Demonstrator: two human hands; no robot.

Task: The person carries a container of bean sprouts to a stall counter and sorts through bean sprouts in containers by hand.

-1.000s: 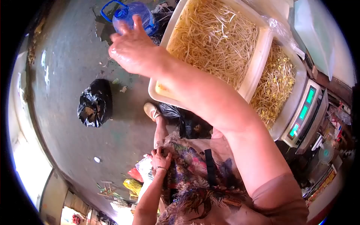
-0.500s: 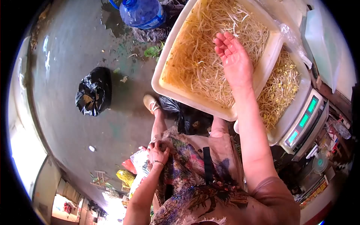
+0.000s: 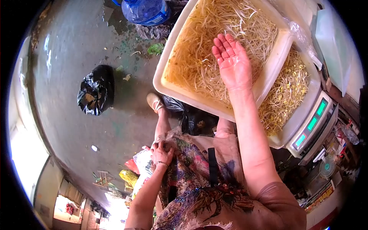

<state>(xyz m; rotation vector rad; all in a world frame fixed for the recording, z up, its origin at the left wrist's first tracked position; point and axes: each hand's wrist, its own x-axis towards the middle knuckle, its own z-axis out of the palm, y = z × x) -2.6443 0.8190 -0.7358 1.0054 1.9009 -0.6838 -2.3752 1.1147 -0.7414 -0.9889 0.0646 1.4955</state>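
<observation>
My right hand (image 3: pixel 232 63) is held palm up, fingers slightly curled and apart, wet and with nothing in it. It hovers over a white plastic tub (image 3: pixel 191 101) of bean sprouts (image 3: pixel 199 61) in yellowish water. My left hand (image 3: pixel 162 154) lies at my lap against the patterned clothing (image 3: pixel 188 153). Its fingers are curled in; whatever they hold, if anything, is hidden. To the right, a second tub (image 3: pixel 312 82) contains yellow-headed sprouts (image 3: pixel 287 92), partly covered by my right forearm.
A digital scale (image 3: pixel 311 123) with green displays adjoins the second tub. A blue water jug (image 3: pixel 145 13) stands at the upper left of the tub. On the floor are a black plastic bag (image 3: pixel 96 90) and a green leaf (image 3: pixel 155 48). A small fan (image 3: pixel 327 167) is at right.
My right hand has shifted slightly left and its palm has turned more upward, with the fingers more spread. My left hand has stayed at my lap.
</observation>
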